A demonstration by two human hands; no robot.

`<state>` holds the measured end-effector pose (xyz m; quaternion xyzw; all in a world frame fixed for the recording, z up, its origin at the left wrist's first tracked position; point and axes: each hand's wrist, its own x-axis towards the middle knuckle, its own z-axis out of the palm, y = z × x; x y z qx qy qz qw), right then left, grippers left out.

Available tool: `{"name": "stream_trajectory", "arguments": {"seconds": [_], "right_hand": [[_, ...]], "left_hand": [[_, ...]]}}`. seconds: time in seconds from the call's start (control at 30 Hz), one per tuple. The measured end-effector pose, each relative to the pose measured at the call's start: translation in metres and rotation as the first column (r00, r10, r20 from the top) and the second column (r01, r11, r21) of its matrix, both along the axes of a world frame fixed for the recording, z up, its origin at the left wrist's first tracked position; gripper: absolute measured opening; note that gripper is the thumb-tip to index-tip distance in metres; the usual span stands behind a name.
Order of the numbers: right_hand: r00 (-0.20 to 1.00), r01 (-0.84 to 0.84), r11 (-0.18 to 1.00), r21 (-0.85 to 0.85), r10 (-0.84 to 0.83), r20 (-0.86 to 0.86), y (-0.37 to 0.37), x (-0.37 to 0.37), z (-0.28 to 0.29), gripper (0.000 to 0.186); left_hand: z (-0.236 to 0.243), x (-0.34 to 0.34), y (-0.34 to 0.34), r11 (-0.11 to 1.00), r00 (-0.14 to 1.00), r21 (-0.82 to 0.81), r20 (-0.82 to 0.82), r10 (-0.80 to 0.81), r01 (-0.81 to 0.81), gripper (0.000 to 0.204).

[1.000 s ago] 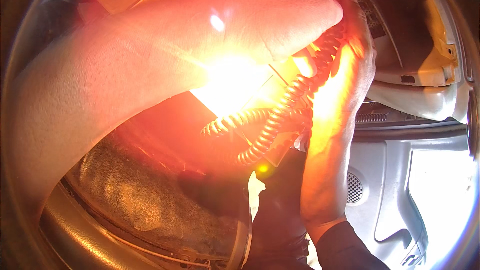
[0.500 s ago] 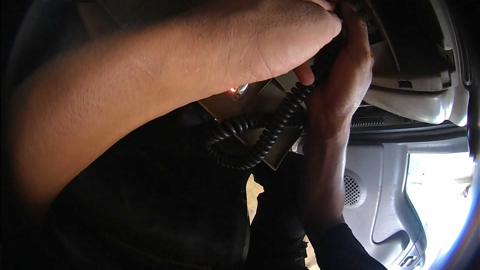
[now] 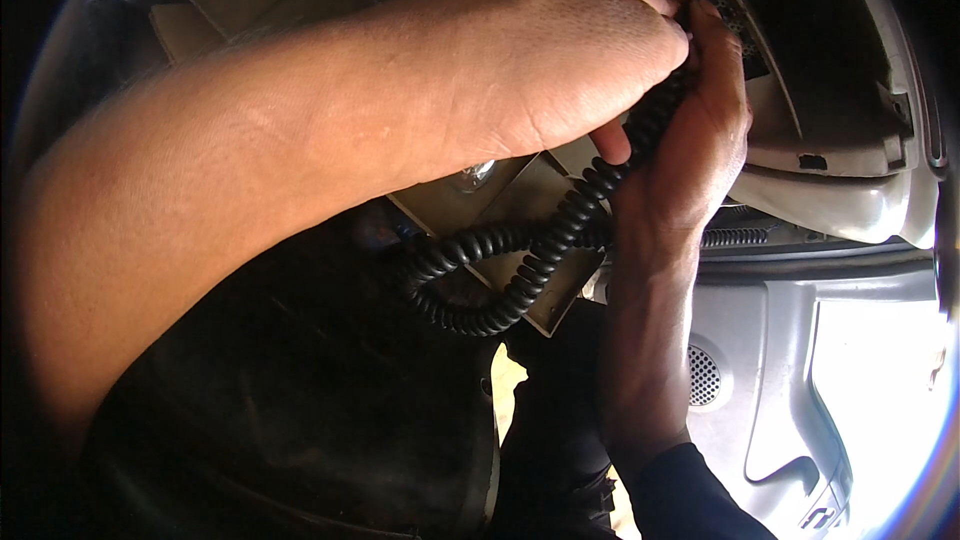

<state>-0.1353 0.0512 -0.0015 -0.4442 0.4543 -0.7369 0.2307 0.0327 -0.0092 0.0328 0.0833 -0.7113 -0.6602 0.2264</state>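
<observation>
The left hand (image 3: 540, 50) fills the upper centre of the frame, fingers curled tight around the top of a black coiled rubber cable (image 3: 530, 270). The right hand (image 3: 690, 140), rising from the lower right, closes on the same cable just beside it. The cable loops down centre-frame before a grey moulded plastic panel (image 3: 760, 390).
</observation>
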Motion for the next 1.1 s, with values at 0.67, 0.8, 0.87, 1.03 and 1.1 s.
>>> {"name": "stream_trajectory", "arguments": {"seconds": [0.67, 0.8, 0.87, 1.03, 1.1], "right_hand": [[0.994, 0.047, 0.997, 0.067, -0.040, -0.104, 0.000, 0.008, -0.004, 0.041], [0.979, 0.181, 0.982, 0.055, -0.174, -0.109, -0.002, -0.008, -0.001, 0.041], [0.996, 0.029, 0.998, 0.062, -0.024, -0.089, -0.001, 0.006, -0.006, 0.041], [0.995, 0.089, 0.996, -0.005, -0.089, -0.035, -0.002, 0.017, 0.000, 0.023], [0.997, 0.076, 0.997, -0.005, -0.076, -0.010, -0.002, 0.024, 0.003, 0.027]], "left_hand": [[0.024, 0.007, 0.011, 0.993, 0.983, -0.072, 0.155, 0.099, -0.089, 0.045], [0.020, -0.013, 0.005, 0.990, 0.996, -0.135, 0.078, 0.050, -0.039, 0.043], [0.031, 0.001, 0.010, 0.980, 0.980, -0.172, 0.153, 0.130, -0.104, 0.042], [0.021, -0.001, 0.011, 0.974, 0.982, -0.179, 0.102, 0.159, -0.139, 0.043], [0.017, -0.003, 0.010, 0.972, 0.980, -0.181, 0.102, 0.168, -0.148, 0.043]]}}
